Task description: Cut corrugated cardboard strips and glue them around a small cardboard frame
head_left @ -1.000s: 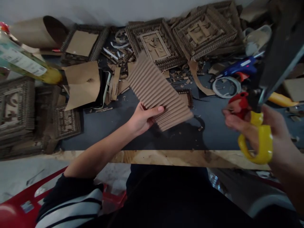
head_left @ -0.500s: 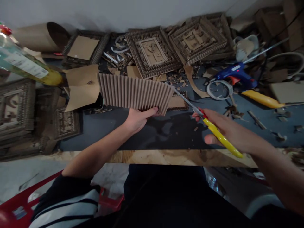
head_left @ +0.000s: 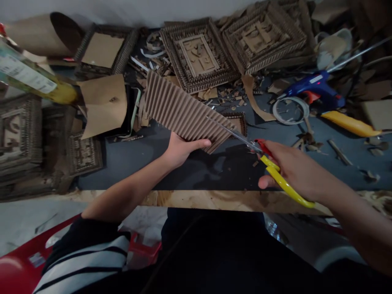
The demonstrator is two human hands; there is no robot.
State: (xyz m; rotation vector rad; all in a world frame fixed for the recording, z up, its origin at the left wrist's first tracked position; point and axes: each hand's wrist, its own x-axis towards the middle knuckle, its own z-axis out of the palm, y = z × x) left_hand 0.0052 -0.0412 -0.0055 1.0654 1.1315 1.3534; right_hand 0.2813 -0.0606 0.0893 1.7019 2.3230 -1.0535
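My left hand [head_left: 183, 148] grips the near edge of a ribbed sheet of corrugated cardboard [head_left: 180, 110], held tilted above the dark table top [head_left: 196, 171]. My right hand [head_left: 294, 167] holds yellow-and-red-handled scissors [head_left: 269, 167]. Their thin blades reach left onto the sheet's right end, near my left thumb.
Layered cardboard frames [head_left: 199, 57] [head_left: 263, 36] crowd the back of the table among scraps. A blue glue gun [head_left: 312, 87], a tape ring [head_left: 290, 110] and a yellow tool [head_left: 349, 124] lie at the right. A bottle [head_left: 30, 79] and folded cardboard [head_left: 104, 104] sit left. A red chair [head_left: 24, 265] is below.
My right hand brought the scissors from the far right to the sheet's right end. My left hand turned the sheet, and the blades now lie over its edge.
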